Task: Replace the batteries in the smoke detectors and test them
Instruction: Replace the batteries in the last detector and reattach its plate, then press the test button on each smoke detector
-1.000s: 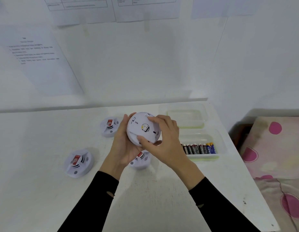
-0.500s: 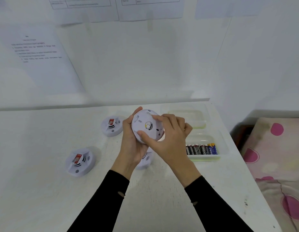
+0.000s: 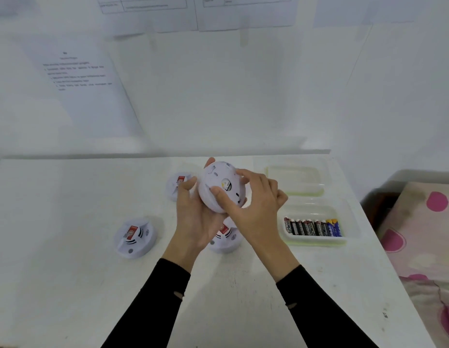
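I hold a round white smoke detector (image 3: 214,183) above the table with its back side facing me. My left hand (image 3: 195,217) cups it from behind and below, fingers curled round its rim. My right hand (image 3: 253,204) grips its right edge, thumb pressed on the back plate near a small yellow-and-dark opening. Three more white detectors with red labels lie on the table: one at the left (image 3: 134,237), one behind my left hand (image 3: 175,184), one partly hidden under my wrists (image 3: 224,238).
A clear tray (image 3: 316,241) with several batteries in a row sits to the right. Behind it stands another clear tray (image 3: 296,179), which looks bare. The white table (image 3: 67,272) ends at the right beside a pink-spotted cloth (image 3: 424,234). Papers hang on the wall.
Both hands have lifted the detector slightly up and away from me. My right hand has shifted round its rim, and the detector has turned a little.
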The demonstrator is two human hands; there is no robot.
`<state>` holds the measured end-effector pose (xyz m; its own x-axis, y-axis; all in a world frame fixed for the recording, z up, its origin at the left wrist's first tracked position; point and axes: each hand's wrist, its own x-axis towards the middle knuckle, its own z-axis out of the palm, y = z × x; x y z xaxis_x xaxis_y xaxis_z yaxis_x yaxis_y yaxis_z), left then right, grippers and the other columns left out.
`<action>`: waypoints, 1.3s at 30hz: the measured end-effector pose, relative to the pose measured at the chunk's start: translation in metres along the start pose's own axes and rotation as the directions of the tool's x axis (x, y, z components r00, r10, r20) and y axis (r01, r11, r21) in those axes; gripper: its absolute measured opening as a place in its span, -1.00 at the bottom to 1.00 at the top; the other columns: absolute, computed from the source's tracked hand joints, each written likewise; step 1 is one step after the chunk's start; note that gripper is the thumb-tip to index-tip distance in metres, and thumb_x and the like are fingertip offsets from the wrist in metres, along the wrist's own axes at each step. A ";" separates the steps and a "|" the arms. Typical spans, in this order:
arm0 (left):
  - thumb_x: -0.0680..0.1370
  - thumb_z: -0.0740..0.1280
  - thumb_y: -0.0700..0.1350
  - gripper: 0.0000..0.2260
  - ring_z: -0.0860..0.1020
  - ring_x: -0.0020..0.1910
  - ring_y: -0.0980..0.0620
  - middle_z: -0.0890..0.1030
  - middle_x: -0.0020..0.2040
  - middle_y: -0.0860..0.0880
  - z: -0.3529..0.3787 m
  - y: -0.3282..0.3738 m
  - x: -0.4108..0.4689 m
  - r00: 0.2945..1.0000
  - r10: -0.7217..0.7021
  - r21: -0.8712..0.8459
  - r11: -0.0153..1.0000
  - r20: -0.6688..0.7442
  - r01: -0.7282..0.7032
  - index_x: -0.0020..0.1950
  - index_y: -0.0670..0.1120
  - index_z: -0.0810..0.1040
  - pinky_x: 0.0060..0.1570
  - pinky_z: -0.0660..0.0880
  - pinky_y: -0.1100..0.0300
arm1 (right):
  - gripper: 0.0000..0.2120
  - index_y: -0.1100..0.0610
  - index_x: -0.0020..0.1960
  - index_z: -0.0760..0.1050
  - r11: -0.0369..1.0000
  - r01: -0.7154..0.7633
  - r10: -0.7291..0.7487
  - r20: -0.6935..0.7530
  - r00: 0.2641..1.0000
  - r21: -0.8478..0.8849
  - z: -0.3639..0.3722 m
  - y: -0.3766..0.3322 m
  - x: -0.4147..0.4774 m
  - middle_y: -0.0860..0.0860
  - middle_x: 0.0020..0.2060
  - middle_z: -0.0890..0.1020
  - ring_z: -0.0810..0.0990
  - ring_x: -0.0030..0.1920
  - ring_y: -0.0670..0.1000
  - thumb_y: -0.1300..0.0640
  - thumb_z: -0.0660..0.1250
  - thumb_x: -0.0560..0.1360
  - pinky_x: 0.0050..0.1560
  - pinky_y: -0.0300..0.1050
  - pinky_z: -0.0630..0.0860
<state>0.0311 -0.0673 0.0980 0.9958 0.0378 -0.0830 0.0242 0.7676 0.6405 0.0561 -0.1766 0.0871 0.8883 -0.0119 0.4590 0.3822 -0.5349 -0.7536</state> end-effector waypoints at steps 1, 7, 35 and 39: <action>0.55 0.21 -0.06 -0.46 0.55 0.26 -0.24 0.54 0.31 -0.24 -0.006 0.007 -0.003 0.999 -0.011 0.066 0.998 0.050 0.008 0.54 -0.09 0.29 0.15 0.56 -0.16 | -0.48 -0.18 0.11 0.48 0.994 -0.068 0.062 0.074 0.995 0.084 0.003 -0.004 0.001 -0.25 -0.04 0.54 0.42 0.08 -0.17 -0.46 0.27 0.28 0.16 -0.10 0.20; 0.45 0.51 -0.12 -0.11 0.50 0.38 -0.05 0.47 0.43 -0.01 -0.053 0.058 -0.016 0.990 0.133 0.612 0.787 -0.042 -0.079 0.60 0.20 0.03 0.27 0.51 -0.02 | -0.69 -0.24 0.10 0.48 0.904 -0.284 0.130 0.428 0.894 0.320 0.040 -0.041 0.002 -0.26 0.00 0.59 0.49 0.15 -0.22 -0.35 0.14 0.49 0.28 0.00 0.38; 0.15 0.37 0.35 0.02 0.19 0.25 0.18 0.33 0.28 0.12 -0.286 0.201 0.052 0.998 0.061 1.000 -0.002 0.022 -0.022 0.50 -0.12 0.26 0.32 0.15 0.25 | -0.35 0.07 0.30 0.30 0.740 -0.648 0.385 0.678 0.626 0.179 0.287 -0.073 0.000 0.10 0.08 0.57 0.61 0.03 0.05 0.24 0.56 0.33 -0.02 -0.17 0.60; 0.23 0.53 0.30 0.05 0.32 0.39 0.09 0.34 0.43 0.07 -0.296 0.196 0.061 0.999 0.029 0.997 0.078 0.024 -0.026 0.57 -0.01 0.12 0.44 0.27 0.06 | -0.24 -0.06 0.42 0.23 0.739 -0.642 0.354 0.692 0.629 0.206 0.284 -0.072 0.006 0.12 0.09 0.55 0.62 0.08 0.08 0.24 0.54 0.36 -0.07 -0.26 0.57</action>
<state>0.0709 0.2750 -0.0074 0.9979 0.0445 -0.0464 0.0636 -0.5786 0.8132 0.1063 0.1018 0.0100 0.8701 0.3883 -0.3035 -0.2356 -0.2134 -0.9481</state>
